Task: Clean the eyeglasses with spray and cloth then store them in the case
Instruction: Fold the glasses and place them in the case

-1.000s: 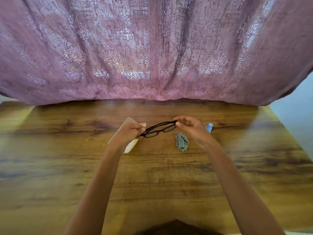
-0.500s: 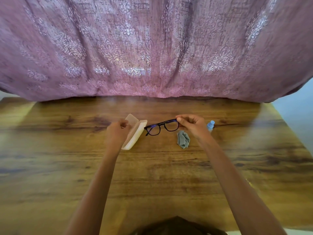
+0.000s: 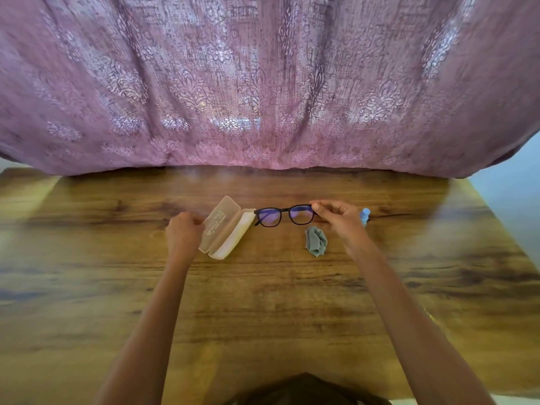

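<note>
Now our right hand (image 3: 336,219) pinches the eyeglasses (image 3: 285,215) by their right end, long axis pointing left toward the open case (image 3: 226,228), which our curled left hand (image 3: 184,233) steadies.

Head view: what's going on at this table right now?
A person is working over a wooden table. The right hand pinches the black glasses at one end of the frame. The left hand is at the lid of the open case, beside the glasses. A crumpled grey cloth lies on the table near the right hand, and a small blue spray bottle shows just behind it. The glasses are not yet in the case.
</note>
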Tool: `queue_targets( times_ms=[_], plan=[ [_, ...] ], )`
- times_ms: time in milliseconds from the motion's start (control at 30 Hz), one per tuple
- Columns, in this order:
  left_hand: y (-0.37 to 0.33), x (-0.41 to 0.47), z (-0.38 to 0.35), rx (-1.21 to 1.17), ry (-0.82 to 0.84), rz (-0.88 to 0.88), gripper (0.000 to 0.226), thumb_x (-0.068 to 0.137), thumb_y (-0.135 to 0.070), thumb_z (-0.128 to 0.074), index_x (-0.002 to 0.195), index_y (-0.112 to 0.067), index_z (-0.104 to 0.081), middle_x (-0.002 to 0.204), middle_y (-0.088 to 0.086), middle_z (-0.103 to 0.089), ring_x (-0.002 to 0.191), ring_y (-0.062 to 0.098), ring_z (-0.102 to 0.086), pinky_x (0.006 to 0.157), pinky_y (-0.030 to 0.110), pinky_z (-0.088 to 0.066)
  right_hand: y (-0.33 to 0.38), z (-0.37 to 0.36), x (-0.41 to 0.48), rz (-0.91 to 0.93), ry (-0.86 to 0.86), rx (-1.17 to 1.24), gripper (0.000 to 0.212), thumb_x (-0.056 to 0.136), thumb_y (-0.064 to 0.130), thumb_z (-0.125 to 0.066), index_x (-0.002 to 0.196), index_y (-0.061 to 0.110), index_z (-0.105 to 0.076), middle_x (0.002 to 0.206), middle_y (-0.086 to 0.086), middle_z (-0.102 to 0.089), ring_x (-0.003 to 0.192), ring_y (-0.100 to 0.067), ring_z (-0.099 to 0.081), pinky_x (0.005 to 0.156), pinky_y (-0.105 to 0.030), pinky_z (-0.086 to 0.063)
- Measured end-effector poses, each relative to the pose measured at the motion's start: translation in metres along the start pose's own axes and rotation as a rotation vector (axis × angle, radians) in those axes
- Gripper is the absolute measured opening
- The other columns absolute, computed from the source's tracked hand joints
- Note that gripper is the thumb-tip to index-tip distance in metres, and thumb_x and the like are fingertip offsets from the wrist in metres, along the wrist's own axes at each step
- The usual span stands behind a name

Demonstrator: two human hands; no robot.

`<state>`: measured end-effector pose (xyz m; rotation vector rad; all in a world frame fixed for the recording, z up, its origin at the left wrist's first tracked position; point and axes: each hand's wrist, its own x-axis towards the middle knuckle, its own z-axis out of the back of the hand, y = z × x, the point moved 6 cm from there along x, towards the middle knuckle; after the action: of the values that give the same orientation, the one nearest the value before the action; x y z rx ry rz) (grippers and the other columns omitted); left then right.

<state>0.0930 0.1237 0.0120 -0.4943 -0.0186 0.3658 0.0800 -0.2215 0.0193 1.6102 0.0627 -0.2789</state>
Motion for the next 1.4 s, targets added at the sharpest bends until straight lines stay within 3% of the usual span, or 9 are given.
queue_targets(
  times_ms=[100,200,400,600,733,867,967,1167,1400],
  plan=[
    [-0.008,0.005,0.001,-0.072,-0.02,-0.09,0.022,0.086,-0.01,-0.058,0.098,-0.019,-0.075,0.094,-0.001,-0.074,0.08,0.013,-0.064,0.064,0.025,-0.047,0.002,0.001,-0.002,-0.006,0.002,-0.003,0.019,0.089,0.009,-0.069,0.107,0.003,-0.071,0.091,-0.007,-0.074,0.072,-0.006,-0.071,0.061,-0.017,-0.055],
    [-0.026,0.003,0.0,-0.08,-0.024,-0.237,0.023,0.084,-0.004,-0.06,0.098,-0.016,-0.074,0.095,0.003,-0.074,0.082,0.018,-0.067,0.074,0.034,-0.057,0.002,0.0,-0.003,-0.025,0.009,-0.038,0.019,0.088,0.013,-0.07,0.106,0.007,-0.072,0.092,-0.003,-0.075,0.074,-0.006,-0.07,0.063,-0.017,-0.054],
    [-0.071,-0.009,-0.01,-0.053,-0.05,-0.543,0.023,0.082,0.0,-0.059,0.097,-0.009,-0.073,0.099,0.01,-0.071,0.082,0.033,-0.066,0.07,0.04,-0.053,-0.005,-0.003,-0.002,-0.084,0.024,-0.15,0.007,0.084,0.023,-0.075,0.09,0.026,-0.076,0.096,0.005,-0.076,0.096,-0.016,-0.068,0.066,-0.021,-0.047],
    [-0.091,-0.015,-0.019,-0.099,-0.041,-0.715,0.018,0.084,-0.003,-0.061,0.097,-0.009,-0.072,0.1,0.006,-0.07,0.089,0.027,-0.065,0.073,0.04,-0.053,-0.01,-0.006,-0.005,-0.113,0.024,-0.219,0.017,0.08,0.032,-0.078,0.096,0.024,-0.076,0.095,0.006,-0.075,0.091,-0.009,-0.067,0.07,-0.021,-0.046],
    [-0.092,-0.018,-0.022,-0.116,-0.035,-0.782,0.015,0.085,-0.006,-0.063,0.097,-0.009,-0.072,0.097,0.005,-0.068,0.087,0.025,-0.064,0.072,0.042,-0.053,-0.017,-0.019,-0.007,-0.139,0.048,-0.211,0.014,0.082,0.026,-0.077,0.095,0.021,-0.074,0.095,0.005,-0.074,0.092,-0.009,-0.069,0.076,-0.021,-0.049],
    [-0.093,-0.022,-0.024,-0.122,-0.05,-0.84,0.014,0.084,-0.004,-0.065,0.096,-0.007,-0.073,0.093,0.006,-0.069,0.085,0.024,-0.063,0.072,0.039,-0.053,-0.029,-0.025,-0.005,-0.163,0.065,-0.233,0.02,0.08,0.026,-0.079,0.097,0.018,-0.076,0.095,0.004,-0.076,0.096,-0.012,-0.07,0.09,-0.03,-0.052],
    [-0.091,-0.021,-0.027,-0.126,-0.054,-0.859,0.014,0.082,-0.002,-0.066,0.094,-0.005,-0.073,0.091,0.007,-0.069,0.084,0.024,-0.064,0.073,0.04,-0.053,-0.034,-0.028,-0.005,-0.177,0.067,-0.269,0.021,0.079,0.031,-0.079,0.098,0.021,-0.075,0.096,0.005,-0.076,0.098,-0.011,-0.069,0.089,-0.031,-0.051],
    [-0.091,-0.02,-0.03,-0.148,-0.058,-0.883,0.014,0.082,-0.001,-0.067,0.094,-0.005,-0.073,0.09,0.007,-0.07,0.082,0.024,-0.065,0.073,0.039,-0.054,-0.033,-0.033,-0.01,-0.18,0.064,-0.276,0.024,0.083,0.025,-0.076,0.105,0.016,-0.073,0.101,0.003,-0.074,0.092,-0.008,-0.067,0.07,-0.019,-0.047],
    [-0.081,-0.017,-0.032,-0.238,-0.022,-0.837,0.017,0.082,-0.005,-0.069,0.099,-0.005,-0.073,0.097,0.007,-0.07,0.088,0.022,-0.065,0.079,0.041,-0.054,-0.037,-0.034,-0.012,-0.156,0.05,-0.289,0.022,0.084,0.023,-0.075,0.105,0.015,-0.074,0.104,0.002,-0.073,0.098,-0.01,-0.065,0.081,-0.026,-0.051]
  ],
)
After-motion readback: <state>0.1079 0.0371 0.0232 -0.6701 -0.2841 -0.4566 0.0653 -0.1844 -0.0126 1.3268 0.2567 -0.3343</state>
